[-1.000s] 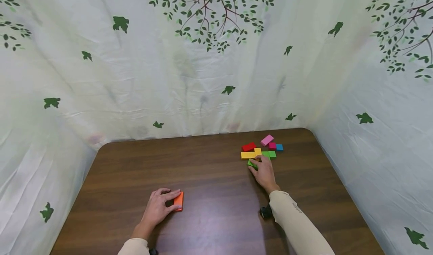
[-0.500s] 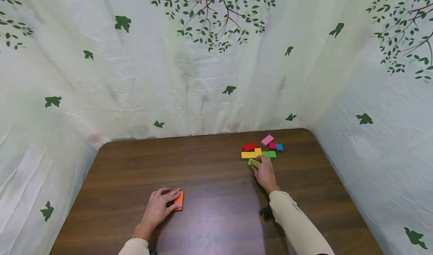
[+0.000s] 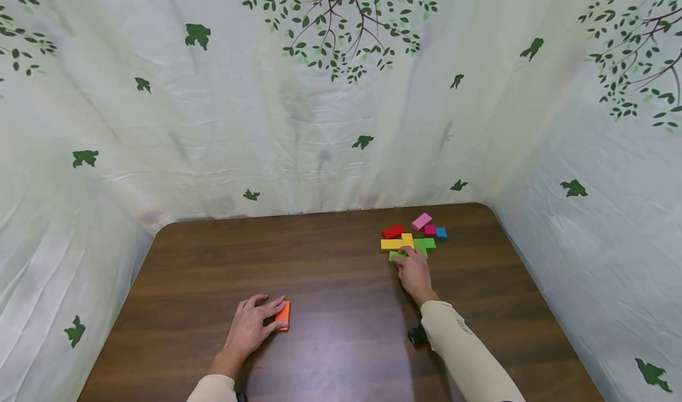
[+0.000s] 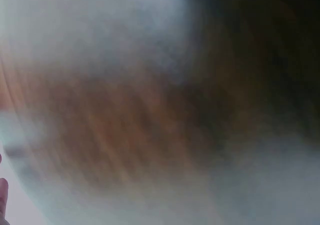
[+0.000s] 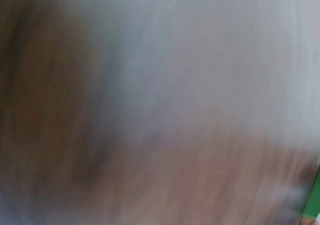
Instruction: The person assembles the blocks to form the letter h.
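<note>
My left hand rests on the table at front left in the head view. Its thumb and fingers pinch an orange block by its two ends. Farther back on the right, my right hand holds a green block with its thumb and fingertips, partly covering it. Just beyond that hand lie yellow blocks and more green blocks. The wrist views are mostly blurred; a green block edges into the right one.
Behind the held green block are a red block, a pink block, a magenta block and a blue block. The brown wooden table ends at a leaf-printed curtain.
The green block under my right hand has turned to lie straighter and shifted slightly left, with the hand following. My left hand and the orange block stay in place.
</note>
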Demonstrator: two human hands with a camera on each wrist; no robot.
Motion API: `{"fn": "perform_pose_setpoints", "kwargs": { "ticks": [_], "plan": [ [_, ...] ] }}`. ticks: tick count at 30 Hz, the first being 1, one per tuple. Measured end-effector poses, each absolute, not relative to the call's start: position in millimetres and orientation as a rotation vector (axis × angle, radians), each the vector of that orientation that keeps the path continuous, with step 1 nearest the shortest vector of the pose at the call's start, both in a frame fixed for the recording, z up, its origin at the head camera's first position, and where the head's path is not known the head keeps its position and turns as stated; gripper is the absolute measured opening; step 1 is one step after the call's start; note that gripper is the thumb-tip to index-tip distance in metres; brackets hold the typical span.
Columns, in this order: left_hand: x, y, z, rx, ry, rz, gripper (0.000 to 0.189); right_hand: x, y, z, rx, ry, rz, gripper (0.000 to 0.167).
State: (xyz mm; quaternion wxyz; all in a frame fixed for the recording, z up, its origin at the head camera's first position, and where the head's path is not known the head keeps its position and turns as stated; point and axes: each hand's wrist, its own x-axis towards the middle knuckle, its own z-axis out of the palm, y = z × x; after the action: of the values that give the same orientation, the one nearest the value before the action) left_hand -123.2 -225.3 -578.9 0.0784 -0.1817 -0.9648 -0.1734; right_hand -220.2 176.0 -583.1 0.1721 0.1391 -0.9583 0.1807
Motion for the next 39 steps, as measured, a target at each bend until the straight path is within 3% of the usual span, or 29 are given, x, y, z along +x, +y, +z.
{"fn": "perform_pose_setpoints", "kwargs": {
  "ticks": [19, 31, 39],
  "plan": [
    [-122.9, -226.5, -579.8, -0.581, -2.857, -0.460, 0.050, -218.4, 140.1, -582.0, 0.146, -2.766, 0.743, 0.026],
    [-125.9, -227.3, -574.5, -0.529, -2.961, -0.510, 0.052, -226.1, 124.0, -575.5, 0.290, -2.859, 0.930, 0.022],
    [-125.3, -227.1, -573.2, -0.489, -2.984, -0.565, 0.054, -227.6, 114.6, -577.9, 0.403, -2.822, 0.779, 0.021]
  ]
}}
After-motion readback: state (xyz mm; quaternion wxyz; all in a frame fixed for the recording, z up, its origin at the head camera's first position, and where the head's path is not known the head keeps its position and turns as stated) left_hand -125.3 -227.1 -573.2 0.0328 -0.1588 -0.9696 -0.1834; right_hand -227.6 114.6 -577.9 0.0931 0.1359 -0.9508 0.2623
